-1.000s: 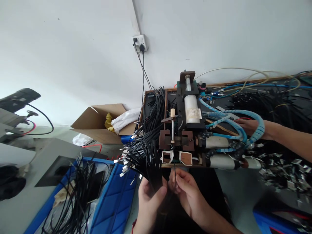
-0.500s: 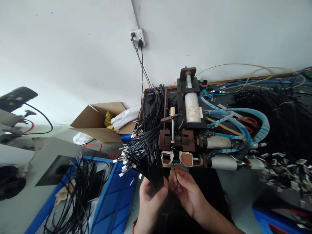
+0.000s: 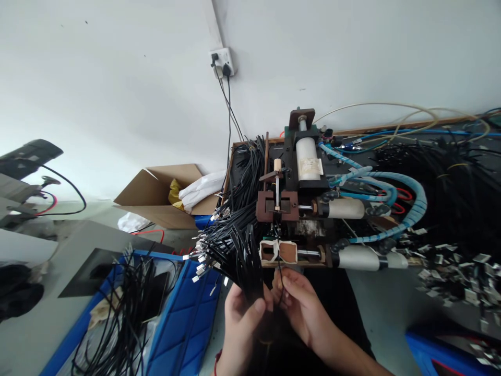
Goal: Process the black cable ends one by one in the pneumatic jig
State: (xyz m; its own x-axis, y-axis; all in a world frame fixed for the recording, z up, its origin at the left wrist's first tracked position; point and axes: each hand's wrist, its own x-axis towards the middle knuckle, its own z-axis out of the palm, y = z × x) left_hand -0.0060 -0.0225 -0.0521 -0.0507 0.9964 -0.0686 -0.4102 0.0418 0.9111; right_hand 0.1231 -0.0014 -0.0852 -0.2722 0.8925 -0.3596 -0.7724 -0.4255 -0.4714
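My left hand point(image 3: 245, 316) is wrapped round a bundle of black cables point(image 3: 247, 261), whose upper ends fan out above my fingers. Close beside it, my right hand point(image 3: 301, 303) pinches a single black cable point(image 3: 279, 282). That cable runs up between the two pads of a clamp point(image 3: 287, 252), which are together, and on toward a brown metal jaw block point(image 3: 287, 204). Above the block stands a white cylinder point(image 3: 307, 159) of the machine. The lower ends of the bundle are lost in dark shadow.
More black cables with silvery ends point(image 3: 201, 253) lie left of the machine. A blue bin point(image 3: 180, 318) with cables and an open cardboard box point(image 3: 135, 190) stand further left. At right are air cylinders point(image 3: 354, 261), blue hoses point(image 3: 420, 201) and a large cable pile point(image 3: 465, 198).
The pads have closed round the single cable. The brown jaw block and white cylinder have moved away from me, up in the view. My hands have hardly moved.
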